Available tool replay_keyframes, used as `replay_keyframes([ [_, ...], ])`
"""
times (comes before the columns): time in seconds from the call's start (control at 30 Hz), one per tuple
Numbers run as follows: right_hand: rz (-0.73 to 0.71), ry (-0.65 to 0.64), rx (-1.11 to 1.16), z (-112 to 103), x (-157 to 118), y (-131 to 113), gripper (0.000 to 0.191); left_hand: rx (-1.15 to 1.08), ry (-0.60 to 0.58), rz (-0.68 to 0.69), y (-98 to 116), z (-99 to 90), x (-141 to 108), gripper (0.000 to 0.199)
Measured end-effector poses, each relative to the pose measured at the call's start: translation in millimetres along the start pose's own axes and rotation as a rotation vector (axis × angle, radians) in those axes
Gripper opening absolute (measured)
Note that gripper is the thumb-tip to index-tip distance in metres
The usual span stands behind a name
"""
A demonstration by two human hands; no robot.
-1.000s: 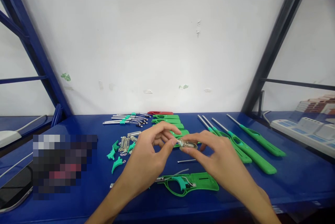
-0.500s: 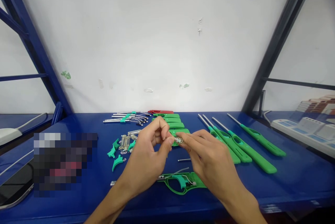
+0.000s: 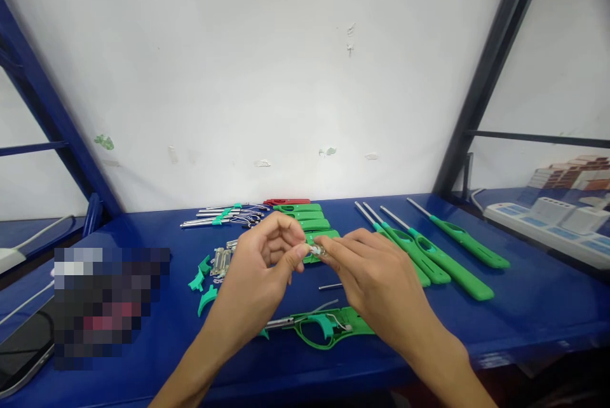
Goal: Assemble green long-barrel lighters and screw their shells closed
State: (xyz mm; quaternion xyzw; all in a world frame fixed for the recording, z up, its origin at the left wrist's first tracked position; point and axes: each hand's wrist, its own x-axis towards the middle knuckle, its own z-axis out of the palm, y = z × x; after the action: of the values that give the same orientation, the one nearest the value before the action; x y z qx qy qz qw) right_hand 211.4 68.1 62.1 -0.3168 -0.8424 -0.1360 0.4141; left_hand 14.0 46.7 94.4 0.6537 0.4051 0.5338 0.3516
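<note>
Over the blue table, my left hand pinches the white end of a small clear part between thumb and forefinger. The fingers of my right hand are closed round the other end of that part, so the two hands nearly meet. Below them lies an open green lighter shell with a teal trigger, a metal tube and thin wires in it. Its right end passes behind my right hand. Clear parts and teal triggers lie left of my left wrist.
Several green lighters with metal tubes lie at the right. Green shells, a red one and wired tubes are along the back. A phone and a blurred patch are left; a power strip is right.
The whole view has shifted slightly, so the table things sit further left. Both hands still hold the small clear part, with little change in their grip.
</note>
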Motion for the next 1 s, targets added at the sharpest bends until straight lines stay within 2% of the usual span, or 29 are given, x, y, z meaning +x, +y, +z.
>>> replay_keyframes([
  [0.1, 0.076, -0.064, 0.111, -8, 0, 1, 0.018, 0.1, 0.05, 0.021, 7, -1.1, -1, 0.018],
  [0.23, 0.171, -0.106, 0.213, -26, 1, 7, 0.017, 0.232, 0.048, 0.045, 9, -0.2, -1, 0.017],
  [0.37, 0.256, -0.146, 0.306, -45, -2, 23, 0.015, 0.527, -0.112, 0.068, -8, 6.1, -5, 0.029],
  [0.43, 0.314, -0.19, 0.319, -49, -10, 32, 0.016, 0.655, -0.207, 0.086, -21, 11.6, -12, 0.025],
  [0.53, 0.446, -0.273, 0.392, -41, -28, 39, 0.03, 0.736, -0.288, 0.108, -39, 21.4, -23, 0.018],
  [0.63, 0.524, -0.253, 0.499, -26, -48, 38, 0.015, 0.741, -0.323, 0.109, -51, 30.1, -31, 0.018],
  [0.67, 0.546, -0.239, 0.531, -21, -54, 37, 0.016, 0.743, -0.328, 0.11, -53, 32.2, -33, 0.02],
  [0.77, 0.552, -0.216, 0.586, -12, -66, 34, 0.02, 0.751, -0.324, 0.109, -59, 35.5, -35, 0.021],
  [0.9, 0.557, -0.169, 0.621, -11, -71, 34, 0.022, 0.752, -0.3, 0.112, -64, 35.0, -39, 0.021],
  [1.0, 0.575, -0.21, 0.633, -12, -71, 32, 0.022, 0.742, -0.285, 0.126, -66, 34.5, -42, 0.021],
])
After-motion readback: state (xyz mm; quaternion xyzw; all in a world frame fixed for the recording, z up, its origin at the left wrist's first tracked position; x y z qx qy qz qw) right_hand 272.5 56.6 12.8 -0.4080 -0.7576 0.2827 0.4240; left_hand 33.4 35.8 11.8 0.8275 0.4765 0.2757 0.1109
